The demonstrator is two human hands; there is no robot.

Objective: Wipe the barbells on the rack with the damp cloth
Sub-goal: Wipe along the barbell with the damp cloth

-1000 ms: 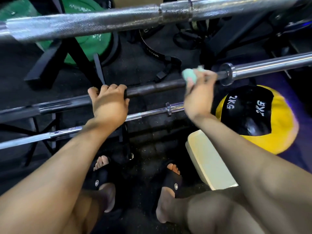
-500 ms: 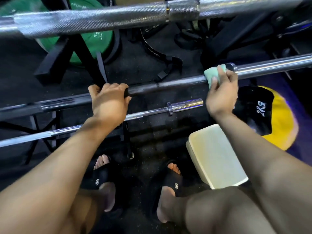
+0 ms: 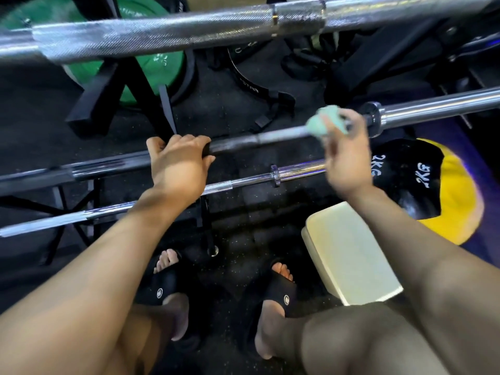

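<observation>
Three barbells lie across the rack in front of me. The middle barbell (image 3: 270,136) runs from lower left to upper right, dark in its centre and chrome at its right sleeve. My left hand (image 3: 177,161) grips its dark shaft from above. My right hand (image 3: 347,155) holds a pale green cloth (image 3: 323,123) wrapped round the same bar, just left of the collar (image 3: 374,119). A thick knurled barbell (image 3: 189,33) crosses the top of the view. A thinner chrome barbell (image 3: 257,180) lies lower, nearer to me.
A yellow and black 2 kg medicine ball (image 3: 433,185) sits on the floor at the right. A cream padded block (image 3: 349,253) stands by my right knee. Green weight plates (image 3: 151,66) lean behind the black rack frame (image 3: 97,101). My sandalled feet are on the dark floor.
My right hand slid the cloth right toward the collar, then back left a little along the middle bar. My left hand has kept its grip in the same place.
</observation>
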